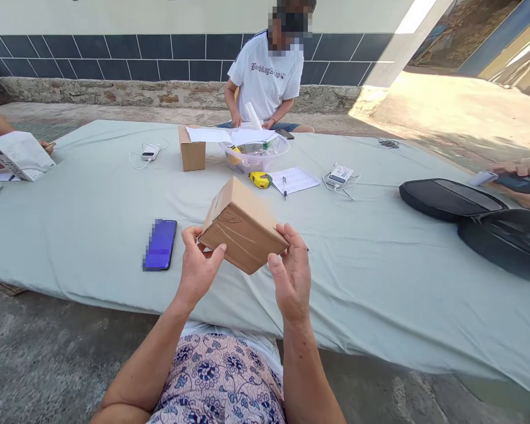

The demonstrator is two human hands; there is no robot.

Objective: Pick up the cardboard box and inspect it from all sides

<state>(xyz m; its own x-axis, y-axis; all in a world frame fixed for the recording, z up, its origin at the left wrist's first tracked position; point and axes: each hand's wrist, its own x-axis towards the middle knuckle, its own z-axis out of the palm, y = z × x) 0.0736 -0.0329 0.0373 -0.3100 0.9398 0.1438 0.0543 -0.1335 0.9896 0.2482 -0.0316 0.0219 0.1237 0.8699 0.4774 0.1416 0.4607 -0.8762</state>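
Note:
A small brown cardboard box (242,224), taped shut with clear tape, is held tilted above the pale green sheet (92,224). My left hand (198,268) grips its lower left corner, thumb on the taped face. My right hand (292,272) holds its right corner with thumb and fingers. Both hands are in the air over the sheet's near edge.
A smartphone (160,244) lies left of my hands. Farther off are a second cardboard box (192,150), a clear bowl (254,154), a yellow tape measure (260,179), a paper with pen (294,179) and black bags (450,199). A person in a white shirt (267,76) sits opposite; other people's hands show at both edges.

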